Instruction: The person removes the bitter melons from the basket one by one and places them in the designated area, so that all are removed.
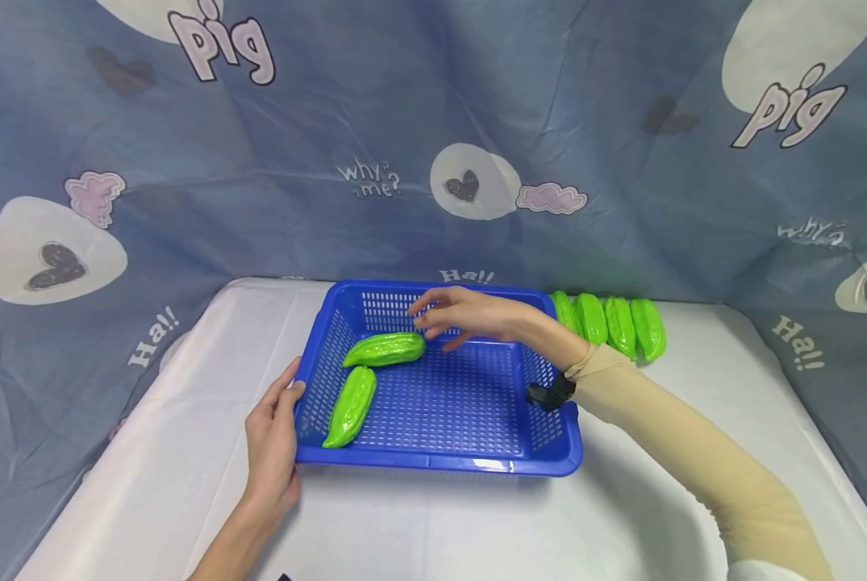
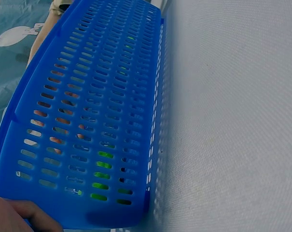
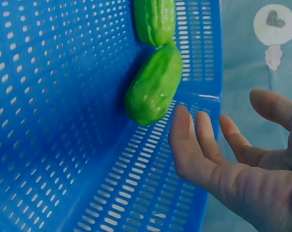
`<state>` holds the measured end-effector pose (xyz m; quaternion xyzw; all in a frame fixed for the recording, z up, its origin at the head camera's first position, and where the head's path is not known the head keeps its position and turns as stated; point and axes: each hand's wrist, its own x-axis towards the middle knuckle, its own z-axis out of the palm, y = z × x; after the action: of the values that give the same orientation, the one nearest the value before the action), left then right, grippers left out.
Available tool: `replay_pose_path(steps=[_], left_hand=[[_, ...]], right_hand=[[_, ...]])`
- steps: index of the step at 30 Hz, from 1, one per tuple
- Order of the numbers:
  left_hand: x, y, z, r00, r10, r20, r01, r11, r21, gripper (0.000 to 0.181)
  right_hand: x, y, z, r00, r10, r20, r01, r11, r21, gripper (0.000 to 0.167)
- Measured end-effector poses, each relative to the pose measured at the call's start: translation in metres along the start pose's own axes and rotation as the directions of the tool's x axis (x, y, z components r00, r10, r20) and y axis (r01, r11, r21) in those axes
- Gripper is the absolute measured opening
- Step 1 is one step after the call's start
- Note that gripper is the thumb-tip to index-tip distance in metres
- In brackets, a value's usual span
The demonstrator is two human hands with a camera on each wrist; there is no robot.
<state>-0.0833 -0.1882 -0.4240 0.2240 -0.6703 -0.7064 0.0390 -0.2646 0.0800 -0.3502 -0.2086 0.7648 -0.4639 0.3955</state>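
The head view shows work that appears partway through: two green gourds lie inside the blue basket [image 1: 433, 462], and four matching gourds [image 1: 648, 329] stand in a row on the white tabletop [image 1: 375, 524], outside the basket at its far right corner. The one closest to the basket is partly hidden by it.

Of the two inside, the far gourd [image 1: 385, 350] lies crosswise toward the basket's far left part, and the near gourd [image 1: 350, 407] slants along the basket's left wall. Their ends come so close that I cannot tell from the head view whether they touch.

The left hand [image 1: 273, 428] grips the basket's left rim, its thumb over the edge. The right hand [image 1: 462, 315] hangs over the far half of the basket with fingers spread and loosely bent, holding nothing; the right wrist view shows its fingertips apart from the far gourd.

By my count, then, two are in the basket and four outside; which way the right hand is about to go, these pictures do not settle.
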Motion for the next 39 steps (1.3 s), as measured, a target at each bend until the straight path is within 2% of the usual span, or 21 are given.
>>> replay_pose_path(steps=[13, 19, 27, 32, 39], left_hand=[[-0.001, -0.001, 0.000, 1.000, -0.006, 0.008, 0.006, 1.000, -0.006, 0.049], [0.000, -0.001, 0.001, 1.000, 0.004, 0.006, -0.004, 1.000, -0.001, 0.049], [0.000, -0.002, 0.001, 1.000, -0.004, 0.002, 0.004, 1.000, -0.004, 0.049], [0.000, -0.001, 0.001, 1.000, 0.002, 0.007, -0.002, 1.000, -0.004, 0.049], [0.000, -0.001, 0.000, 1.000, 0.011, 0.003, -0.011, 1.000, -0.009, 0.049]], right_hand=[[0.026, 0.003, 0.007, 0.998, 0.063, 0.004, -0.062, 0.991, -0.121, 0.053], [0.031, 0.004, 0.007, 0.999, 0.037, -0.025, -0.041, 0.986, -0.160, 0.050], [0.038, 0.002, 0.009, 0.999, 0.028, -0.018, -0.031, 0.974, -0.223, 0.050], [0.043, 0.000, 0.010, 0.999, 0.049, -0.005, -0.049, 0.963, -0.264, 0.049], [0.045, -0.002, 0.012, 0.997, 0.067, 0.030, -0.051, 0.929, -0.368, 0.047]])
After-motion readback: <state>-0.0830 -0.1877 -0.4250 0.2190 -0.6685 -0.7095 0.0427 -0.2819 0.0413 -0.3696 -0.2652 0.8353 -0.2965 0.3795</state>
